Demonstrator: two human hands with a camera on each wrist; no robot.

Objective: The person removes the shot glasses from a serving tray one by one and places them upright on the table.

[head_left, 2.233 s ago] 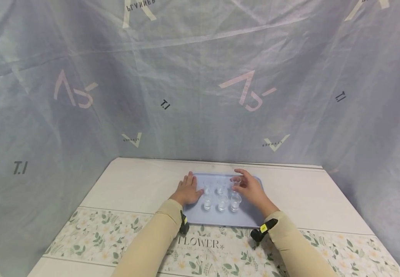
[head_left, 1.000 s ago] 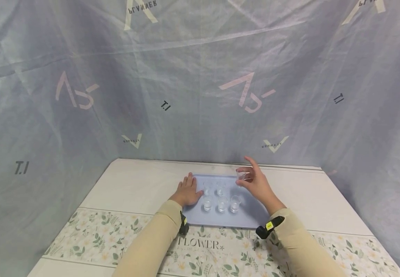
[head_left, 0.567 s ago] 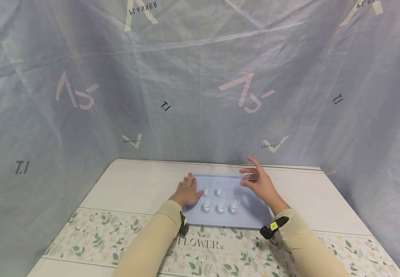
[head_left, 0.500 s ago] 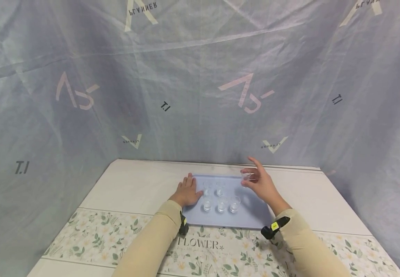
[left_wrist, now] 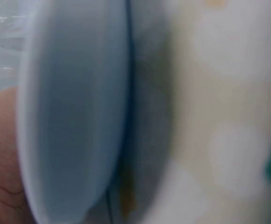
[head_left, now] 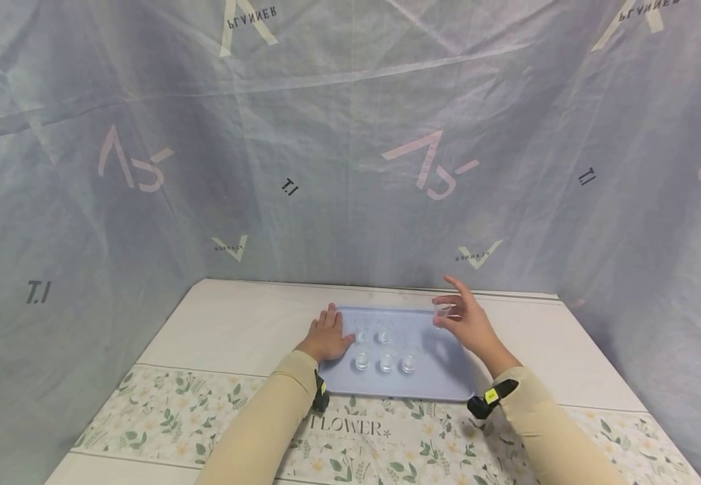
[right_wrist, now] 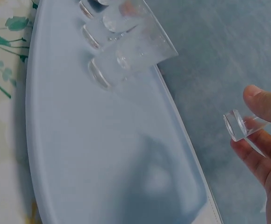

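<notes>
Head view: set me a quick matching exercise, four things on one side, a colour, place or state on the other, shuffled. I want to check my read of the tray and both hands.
Column one
1. Left hand
2. Right hand
3. Tray
4. Near row of cups

Column two
A. Light blue
B. Three standing in a line
C. At the tray's left edge, fingers extended
D. Holding a clear cup between thumb and fingers

Right pairs: 1-C, 2-D, 3-A, 4-B
</notes>
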